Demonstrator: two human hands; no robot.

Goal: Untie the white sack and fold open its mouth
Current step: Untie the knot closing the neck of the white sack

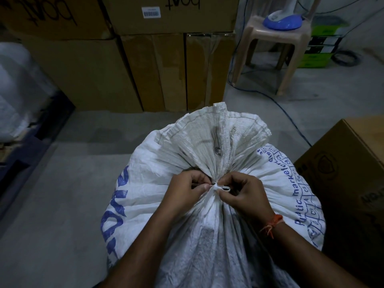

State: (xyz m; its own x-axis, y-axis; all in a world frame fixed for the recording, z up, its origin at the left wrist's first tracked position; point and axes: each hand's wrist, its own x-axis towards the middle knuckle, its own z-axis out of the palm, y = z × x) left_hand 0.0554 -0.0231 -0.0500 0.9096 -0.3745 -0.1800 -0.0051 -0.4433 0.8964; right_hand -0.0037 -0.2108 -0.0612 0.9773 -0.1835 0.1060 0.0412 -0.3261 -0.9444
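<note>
A full white woven sack (207, 235) with blue printing stands on the floor right below me. Its mouth is gathered into a tight neck, and the loose top fans out above it (212, 136). A white string tie (220, 187) is knotted around the neck, with a small loop showing. My left hand (185, 190) pinches one end of the string on the left of the knot. My right hand (243, 194), an orange thread on its wrist, pinches the loop on the right side.
Stacked cardboard boxes (128, 69) stand behind the sack. Another cardboard box (349, 173) sits close on the right. A beige plastic stool (274, 48) carries a blue and white appliance base (282, 20), and blue cables (291, 117) trail over the grey floor. A pale bundle (14, 90) lies at far left.
</note>
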